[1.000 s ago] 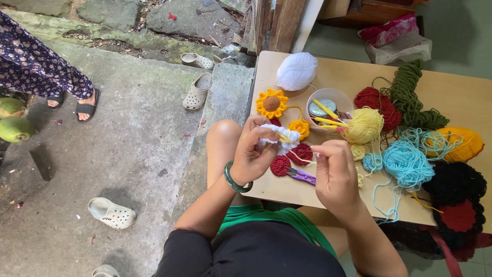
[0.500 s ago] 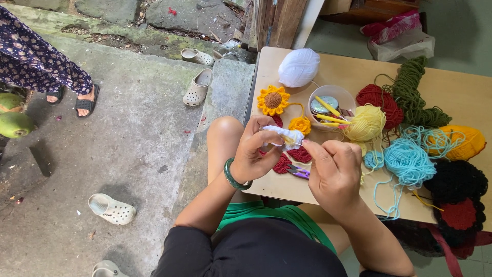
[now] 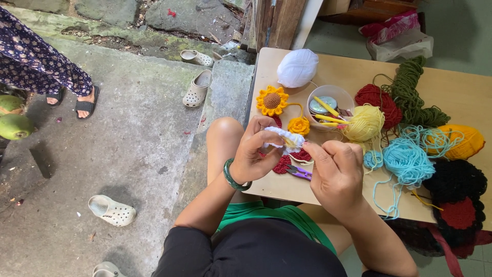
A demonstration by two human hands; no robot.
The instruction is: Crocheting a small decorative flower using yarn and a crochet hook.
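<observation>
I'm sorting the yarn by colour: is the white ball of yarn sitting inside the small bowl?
No, the white ball of yarn lies on the table beside the bowl, which holds hooks.

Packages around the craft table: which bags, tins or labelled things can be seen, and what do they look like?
Plastic bag: beyond the table's far edge, crumpled, pink over whitish.
Round tin: in the pale bowl on the table, grey-green lid, part hidden by yellow hooks.
No signs or screens.
</observation>
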